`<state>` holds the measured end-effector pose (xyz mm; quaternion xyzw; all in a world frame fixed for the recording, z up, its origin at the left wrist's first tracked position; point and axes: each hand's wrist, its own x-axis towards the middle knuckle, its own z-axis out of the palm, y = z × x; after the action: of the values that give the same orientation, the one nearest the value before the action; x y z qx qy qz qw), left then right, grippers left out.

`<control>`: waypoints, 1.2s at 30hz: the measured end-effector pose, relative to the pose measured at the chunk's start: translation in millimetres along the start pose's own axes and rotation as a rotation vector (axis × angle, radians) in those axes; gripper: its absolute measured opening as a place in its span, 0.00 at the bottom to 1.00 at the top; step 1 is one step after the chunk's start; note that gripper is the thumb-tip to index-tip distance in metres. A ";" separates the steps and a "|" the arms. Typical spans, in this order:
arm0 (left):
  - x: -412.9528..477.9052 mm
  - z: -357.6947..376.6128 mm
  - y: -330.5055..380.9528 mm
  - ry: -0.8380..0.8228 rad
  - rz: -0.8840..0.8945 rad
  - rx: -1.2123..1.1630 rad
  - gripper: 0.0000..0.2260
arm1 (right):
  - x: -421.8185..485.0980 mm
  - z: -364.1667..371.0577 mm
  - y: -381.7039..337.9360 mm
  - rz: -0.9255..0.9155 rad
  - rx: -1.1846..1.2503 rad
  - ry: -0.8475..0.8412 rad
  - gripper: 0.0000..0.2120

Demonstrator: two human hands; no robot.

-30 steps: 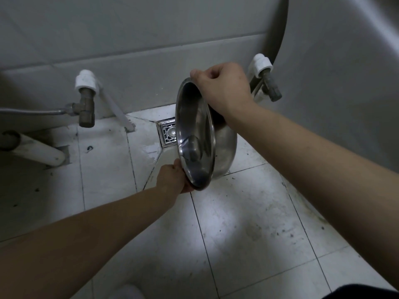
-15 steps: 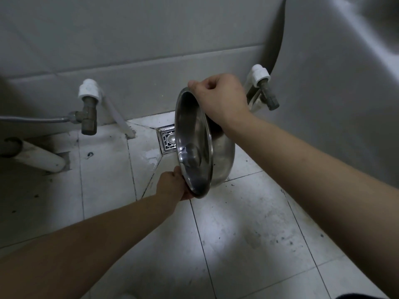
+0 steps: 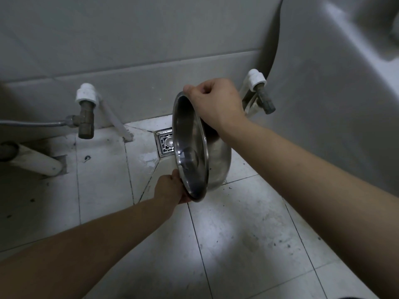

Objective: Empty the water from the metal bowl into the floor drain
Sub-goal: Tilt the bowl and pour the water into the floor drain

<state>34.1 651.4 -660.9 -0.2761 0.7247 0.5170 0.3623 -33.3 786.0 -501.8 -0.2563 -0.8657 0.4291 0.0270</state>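
Firmly, left hand (image 3: pixel 169 189) and right hand (image 3: pixel 217 102) clamp one tipped metal bowl (image 3: pixel 190 145); one floor drain (image 3: pixel 165 141) behind.

Silver metal bowl (image 3: pixel 218 162); silver patterned floor drain (image 3: pixel 165 143); speckled white floor tiles (image 3: pixel 237 234).

The metal bowl (image 3: pixel 190 137) is shining, smooth like a mirror. The floor drain (image 3: pixel 165 143) is looking like duller metal. The floor tiles (image 3: pixel 237 234) are looking smooth but spotted with dirt.

Shiny metal bowl (image 3: pixel 218 167) tipped on edge, beside floor drain (image 3: pixel 165 143)
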 end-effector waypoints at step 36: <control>0.1 6.6 0.8 0.005 -0.053 -0.060 0.21 | -4.7 7.2 -14.8 -0.090 -0.038 -0.080 0.22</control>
<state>35.0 657.9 -661.8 -0.3072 0.7022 0.5280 0.3657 -37.3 771.1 -494.3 -0.2003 -0.8848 0.4208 0.0065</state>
